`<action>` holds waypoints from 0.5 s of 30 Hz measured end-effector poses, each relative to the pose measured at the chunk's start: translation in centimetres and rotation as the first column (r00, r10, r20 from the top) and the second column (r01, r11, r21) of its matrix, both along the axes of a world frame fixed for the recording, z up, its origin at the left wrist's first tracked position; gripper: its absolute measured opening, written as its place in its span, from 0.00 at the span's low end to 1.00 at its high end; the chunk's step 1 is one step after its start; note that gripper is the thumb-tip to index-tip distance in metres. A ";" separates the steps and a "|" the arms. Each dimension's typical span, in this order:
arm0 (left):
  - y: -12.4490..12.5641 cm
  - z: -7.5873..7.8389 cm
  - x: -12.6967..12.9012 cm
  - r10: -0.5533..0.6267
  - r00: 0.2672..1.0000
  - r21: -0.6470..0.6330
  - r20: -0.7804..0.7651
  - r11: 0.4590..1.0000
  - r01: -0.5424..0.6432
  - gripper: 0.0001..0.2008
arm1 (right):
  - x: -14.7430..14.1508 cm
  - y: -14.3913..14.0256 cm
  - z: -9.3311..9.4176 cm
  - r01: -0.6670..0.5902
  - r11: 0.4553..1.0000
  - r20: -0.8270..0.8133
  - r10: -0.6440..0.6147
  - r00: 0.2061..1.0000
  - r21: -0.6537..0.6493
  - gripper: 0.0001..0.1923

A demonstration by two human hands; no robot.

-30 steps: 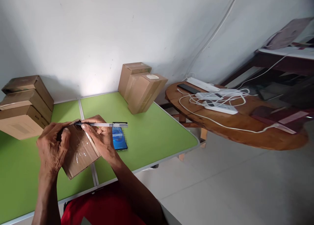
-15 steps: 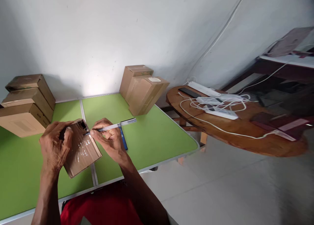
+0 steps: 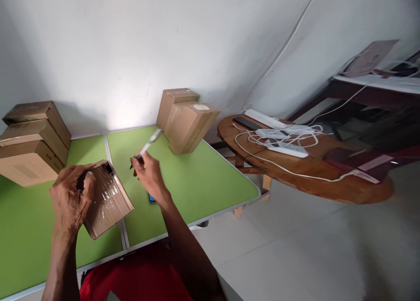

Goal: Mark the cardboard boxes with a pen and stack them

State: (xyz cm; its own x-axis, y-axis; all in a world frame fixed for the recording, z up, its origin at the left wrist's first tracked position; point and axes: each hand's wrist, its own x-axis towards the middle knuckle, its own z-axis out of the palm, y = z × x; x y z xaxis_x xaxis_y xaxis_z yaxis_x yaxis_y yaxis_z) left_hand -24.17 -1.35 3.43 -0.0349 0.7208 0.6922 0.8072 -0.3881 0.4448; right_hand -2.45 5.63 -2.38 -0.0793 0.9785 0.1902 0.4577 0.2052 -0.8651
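I have my left hand wrapped around a small cardboard box, gripping its upper left corner and holding it tilted above the near edge of the green table, right over the seam between the table's two panels. The box's face is covered in shiny clear tape, and its top end looks torn open by my thumb. The box's lower corner hangs close to the near edge; I cannot tell whether it touches the surface.

My right hand is just to the right of the box, apart from it, closed around a pen. The pen points up and away toward the far right corner, its tip end down in my fingers, clear of the box. Under my right wrist a phone lies flat on the table, only a blue sliver showing.

At the far left edge stands a stack of three cardboard boxes. At the far right corner, against the wall, stand two more boxes. Beyond the right edge a round wooden table carries white power strips and cables.
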 end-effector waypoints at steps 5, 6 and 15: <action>0.0 -0.1 -0.1 0.022 1.000 -0.013 -0.004 1.000 -0.022 0.18 | -1.9 0.2 -3.0 0.024 0.967 0.370 0.074 0.926 -0.253 0.03; 0.1 -0.1 -0.1 0.024 1.000 -0.012 -0.007 1.000 -0.024 0.17 | -2.2 0.0 -3.6 0.035 0.959 0.407 0.087 0.909 -0.282 0.03; 0.1 0.0 -0.2 0.028 0.999 -0.036 -0.018 0.999 -0.028 0.18 | -3.0 -1.4 -5.6 0.083 0.932 0.534 0.127 0.836 -0.353 0.11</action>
State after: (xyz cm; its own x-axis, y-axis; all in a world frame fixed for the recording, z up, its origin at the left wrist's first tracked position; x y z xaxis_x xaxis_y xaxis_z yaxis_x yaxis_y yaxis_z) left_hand -24.40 -1.25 3.40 -0.0434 0.7442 0.6666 0.8254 -0.3492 0.4437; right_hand -5.47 4.19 -7.94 -0.0878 0.9664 -0.2415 0.8691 -0.0441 -0.4926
